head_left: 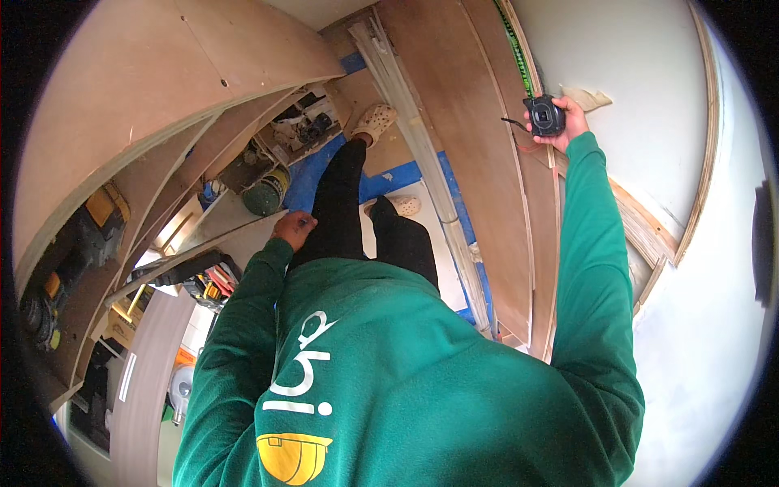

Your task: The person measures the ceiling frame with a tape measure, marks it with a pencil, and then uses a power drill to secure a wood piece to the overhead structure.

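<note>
My right hand (574, 123), stretched out to the right, is wrapped round a black tape measure (544, 116). A bright green blade (520, 50) runs from beside its case toward the top, along the edge of the wooden panelling. A dark strap dangles from the case. By my left thigh, my left hand (295, 230) is closed with curled fingers. Something dark shows at its fingertips, too small to name.
On the left, wooden shelving (154, 191) holds power tools (73, 272), a dark green round container (266, 191) and clutter. Tall brown panels (462, 146) lean on the right beside long pale strips (426, 154). Blue sheeting (312, 174) covers part of the floor around my feet.
</note>
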A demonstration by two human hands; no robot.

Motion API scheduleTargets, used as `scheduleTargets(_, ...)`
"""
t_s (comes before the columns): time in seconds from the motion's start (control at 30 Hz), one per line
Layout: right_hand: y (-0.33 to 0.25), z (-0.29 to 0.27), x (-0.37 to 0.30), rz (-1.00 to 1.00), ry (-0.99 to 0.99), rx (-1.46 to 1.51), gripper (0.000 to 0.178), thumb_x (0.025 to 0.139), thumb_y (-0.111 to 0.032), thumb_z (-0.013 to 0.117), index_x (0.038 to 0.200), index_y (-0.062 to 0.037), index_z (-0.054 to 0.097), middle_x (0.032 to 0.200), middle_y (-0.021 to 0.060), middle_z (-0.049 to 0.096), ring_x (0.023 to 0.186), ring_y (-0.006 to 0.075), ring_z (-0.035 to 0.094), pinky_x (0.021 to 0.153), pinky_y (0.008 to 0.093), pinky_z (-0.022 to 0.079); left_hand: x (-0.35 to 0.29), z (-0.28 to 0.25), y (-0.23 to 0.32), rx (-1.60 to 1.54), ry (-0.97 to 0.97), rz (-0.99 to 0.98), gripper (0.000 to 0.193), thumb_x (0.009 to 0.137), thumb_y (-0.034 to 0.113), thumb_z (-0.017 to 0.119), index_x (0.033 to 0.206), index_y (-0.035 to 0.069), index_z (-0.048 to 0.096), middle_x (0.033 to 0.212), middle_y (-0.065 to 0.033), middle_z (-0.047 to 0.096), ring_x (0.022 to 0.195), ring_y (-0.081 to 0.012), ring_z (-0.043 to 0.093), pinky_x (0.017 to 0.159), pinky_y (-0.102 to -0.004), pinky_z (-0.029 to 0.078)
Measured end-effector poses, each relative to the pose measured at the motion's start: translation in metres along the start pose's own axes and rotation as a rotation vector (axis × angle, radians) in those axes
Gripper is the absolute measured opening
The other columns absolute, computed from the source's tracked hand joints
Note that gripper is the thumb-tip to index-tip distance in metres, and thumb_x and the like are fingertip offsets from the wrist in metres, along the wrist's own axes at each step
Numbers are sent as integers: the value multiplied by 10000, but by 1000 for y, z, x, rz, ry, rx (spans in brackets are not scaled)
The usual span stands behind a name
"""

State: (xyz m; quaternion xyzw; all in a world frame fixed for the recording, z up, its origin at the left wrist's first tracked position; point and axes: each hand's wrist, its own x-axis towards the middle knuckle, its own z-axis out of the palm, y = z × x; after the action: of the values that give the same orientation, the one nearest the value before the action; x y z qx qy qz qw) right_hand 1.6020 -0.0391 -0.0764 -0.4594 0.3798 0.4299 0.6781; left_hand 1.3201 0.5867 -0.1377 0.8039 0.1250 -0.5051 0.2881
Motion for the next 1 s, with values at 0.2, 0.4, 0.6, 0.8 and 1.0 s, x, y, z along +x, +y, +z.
scheduleTargets(0.2,1,-4,1,-8,14,-31,551,872,-435,493,1345,-156,532,1086,157,690,875,305,688,665,455,568,2,3,-5,-11,31,17,366,883,452,673,1051,130,716,1042,-148,697,966,-320,662,865,-436,517)
scheduleTargets(0.4,6,3,0,-24,44,-57,566,868,-416,499,1372,-159,518,1085,148,688,872,284,688,666,448,570,2,-26,117,-207,56,251,413,908,340,708,1176,31,644,1040,-120,698,980,-242,675,884,-370,527)
scheduleTargets(0.6,11,1,4,-50,6,-26,563,875,-407,498,1375,-149,507,1069,140,688,864,276,692,647,435,578,-149,-86,447,-1139,-685,1307,307,946,246,636,1168,37,672,1082,-151,674,991,-304,651,895,-390,518)
scheduleTargets(0.8,5,6,0,-48,65,-51,534,878,-406,515,1352,-161,511,1058,139,687,835,265,688,610,408,575,-195,-63,507,-1351,-1162,1782,289,952,240,627,1143,26,662,1062,-149,678,973,-297,656,877,-386,522)
scheduleTargets(1.0,6,8,-2,-62,78,-45,572,885,-404,506,1409,-179,473,1064,132,683,822,241,690,588,391,578,-186,-60,511,-1324,-1218,1803,273,959,234,619,1119,16,653,1043,-147,682,955,-290,661,859,-381,526)
